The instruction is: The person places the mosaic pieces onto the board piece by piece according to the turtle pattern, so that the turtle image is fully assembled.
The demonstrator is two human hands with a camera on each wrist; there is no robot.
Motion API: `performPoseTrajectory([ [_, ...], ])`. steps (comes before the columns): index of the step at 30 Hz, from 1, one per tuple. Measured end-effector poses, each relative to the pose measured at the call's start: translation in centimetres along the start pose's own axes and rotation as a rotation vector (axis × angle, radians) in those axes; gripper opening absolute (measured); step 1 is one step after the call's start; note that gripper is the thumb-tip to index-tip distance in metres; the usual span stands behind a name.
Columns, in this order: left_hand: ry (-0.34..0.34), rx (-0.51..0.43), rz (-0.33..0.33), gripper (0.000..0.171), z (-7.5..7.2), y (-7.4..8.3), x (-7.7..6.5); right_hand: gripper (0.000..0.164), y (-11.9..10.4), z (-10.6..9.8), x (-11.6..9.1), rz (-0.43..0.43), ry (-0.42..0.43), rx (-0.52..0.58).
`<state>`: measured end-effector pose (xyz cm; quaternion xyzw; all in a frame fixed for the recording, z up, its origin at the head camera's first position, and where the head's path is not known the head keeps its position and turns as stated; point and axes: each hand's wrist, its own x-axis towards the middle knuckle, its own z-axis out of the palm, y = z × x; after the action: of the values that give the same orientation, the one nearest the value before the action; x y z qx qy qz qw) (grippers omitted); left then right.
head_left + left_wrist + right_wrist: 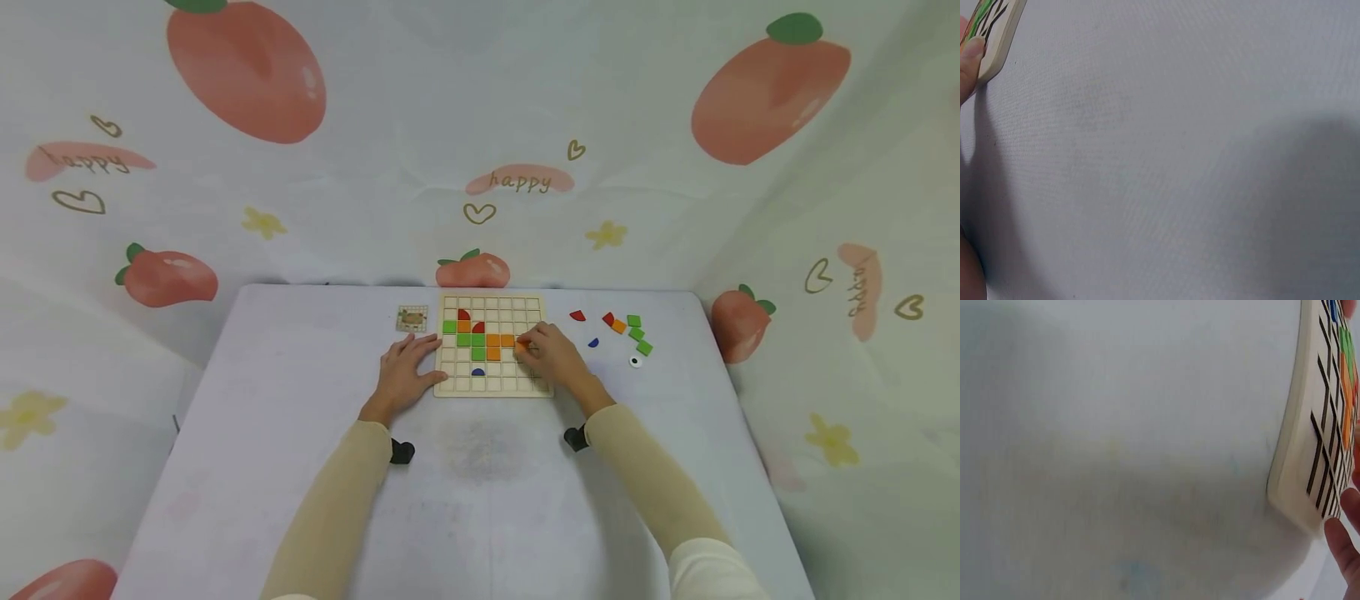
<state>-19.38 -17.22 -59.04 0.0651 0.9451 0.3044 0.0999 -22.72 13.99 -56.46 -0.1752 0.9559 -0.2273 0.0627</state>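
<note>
A wooden grid board [459, 387] lies on the table with green, orange, red and blue tiles in its squares. My left hand [403, 375] rests at the board's left edge with fingers spread, its thumb [970, 59] on the lower left corner. Over the right part of the grid, my right hand [553, 354] pinches an orange square tile [521, 344], mostly covered by the fingers. Just left of it, an orange tile [507, 341] sits in the same row. A lone blue half-round tile [477, 372] lies lower on the board.
A small picture card [412, 318] lies left of the board. Loose pieces lie to the right: a red wedge [577, 316], a blue half-round [593, 342], several green squares [636, 333], an orange square [618, 327] and a white eye piece [635, 362]. A printed cloth [375, 208] hangs behind.
</note>
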Motion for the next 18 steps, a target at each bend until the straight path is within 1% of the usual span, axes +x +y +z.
performPoseTrajectory([
  [2, -0.002, 0.004, -0.003, 0.071, 0.1, 0.0, 0.1, 0.033, -0.3, 0.3, 0.1, -0.016, -0.006, -0.004],
  [6, 0.001, 0.010, -0.006, 0.072, 0.2, -0.1, 0.1, 0.031, -0.8, 1.0, 0.1, -0.089, 0.002, -0.045],
  [10, 0.000, 0.010, -0.001, 0.072, 0.1, -0.1, 0.1, 0.027, -1.0, 1.6, 0.1, -0.161, 0.053, -0.082],
  [14, 0.001, 0.006, -0.003, 0.072, 0.1, -0.1, 0.1, 0.026, -1.2, 1.9, 0.0, -0.178, 0.084, -0.082],
  [18, 0.000, 0.001, -0.006, 0.072, 0.1, -0.1, 0.1, 0.026, -1.2, 2.1, 0.0, -0.168, 0.085, -0.082],
])
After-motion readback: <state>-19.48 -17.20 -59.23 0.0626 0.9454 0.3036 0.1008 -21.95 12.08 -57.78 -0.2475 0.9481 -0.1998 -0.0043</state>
